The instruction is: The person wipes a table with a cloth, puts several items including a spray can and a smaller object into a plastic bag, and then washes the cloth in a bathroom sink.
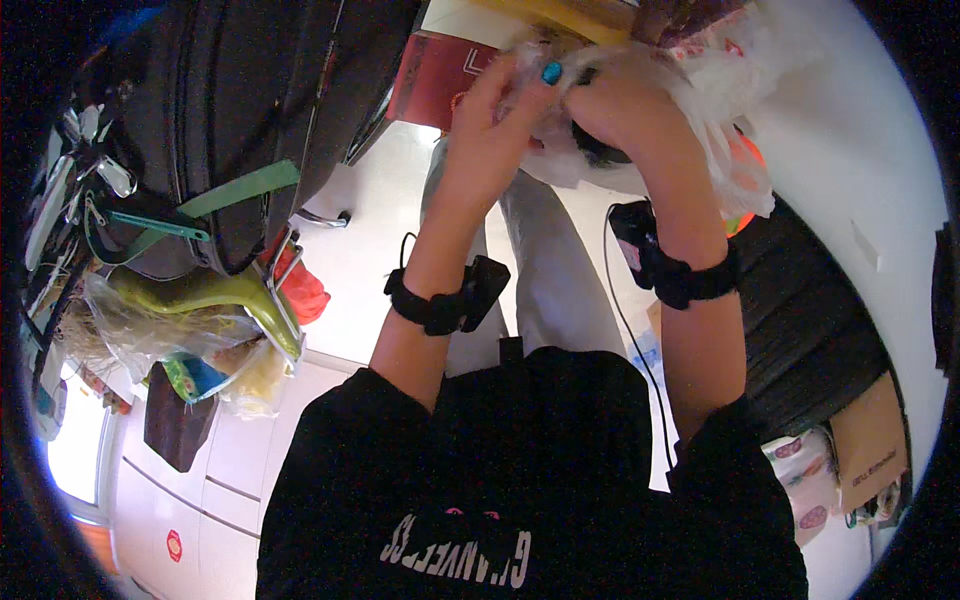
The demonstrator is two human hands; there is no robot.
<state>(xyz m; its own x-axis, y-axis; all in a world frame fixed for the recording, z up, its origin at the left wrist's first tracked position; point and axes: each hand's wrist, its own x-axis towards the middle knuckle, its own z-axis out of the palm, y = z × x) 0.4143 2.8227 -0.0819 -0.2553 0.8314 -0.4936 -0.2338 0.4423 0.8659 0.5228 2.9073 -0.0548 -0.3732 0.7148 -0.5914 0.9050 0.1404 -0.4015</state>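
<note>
A thin, clear-white plastic bag (735, 95) is bunched between my two hands at the upper middle. My left hand (492, 115) is closed on its left part, with the thumb, its nail teal, lying along the plastic. Bent fingers of my right hand (630, 105) grip the bag from the other side; their tips are partly hidden by the plastic. Something dark (598, 150) shows under the right hand, too covered to name. Bright orange shows behind the bag's hanging right end. Each wrist wears a black strap with a small device.
Beyond my left hand stands a dark red box or bag (425, 85). A large black case (250, 90) with a green strap (240, 190) fills the upper left, above cluttered plastic bags and a red bundle (303, 290). On the right are a black ribbed surface (800, 300) and a cardboard box (872, 440).
</note>
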